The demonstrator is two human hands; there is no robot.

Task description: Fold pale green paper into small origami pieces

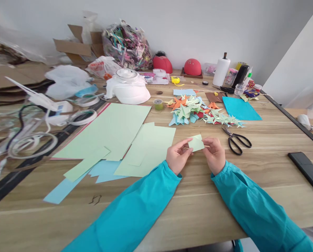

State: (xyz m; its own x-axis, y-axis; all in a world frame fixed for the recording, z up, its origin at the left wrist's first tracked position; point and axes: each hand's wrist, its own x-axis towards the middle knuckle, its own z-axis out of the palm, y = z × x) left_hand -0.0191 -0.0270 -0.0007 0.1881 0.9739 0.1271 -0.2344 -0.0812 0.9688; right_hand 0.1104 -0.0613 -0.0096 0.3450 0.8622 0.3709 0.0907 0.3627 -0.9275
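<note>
Teal sleeves (pixel 135 213) fill the bottom of the view, both forearms reaching out over the wooden surface (pixel 198 210). Up ahead, the left hand (pixel 177 155) and the right hand (pixel 214 154) meet around a small piece of pale green paper (pixel 196 143), held just above the surface between them. Left grip: thumb and forefinger pinched narrow on the paper's left edge. Right grip: fingertips closed on its right side, thumb tucked behind. So both hands have it, one at each end.

That paper looks feather-light and thin, stiff enough to hold a crease yet quick to buckle or tear if squeezed hard. I'd judge the edges and corners the best places to hold, with a light pinch, keeping the middle free.

Just to the right lie black scissors (pixel 236 141), blades shut, near the right hand but not touching it. Left of the hands, large green sheets (pixel 114 133) overlap one another, with light blue sheets (pixel 104 171) poking out beneath. Farther back sits a heap of folded paper shapes (pixel 195 112) in green, orange and blue, with a teal sheet (pixel 240 108) beside it. A small spool of thread (pixel 158 104) stands near the heap. At the right edge a dark phone (pixel 307 173) lies flat. Along the wall: two red cushions (pixel 192 67), a white roll (pixel 221 71), a bulging plastic bag (pixel 127 45).
</note>
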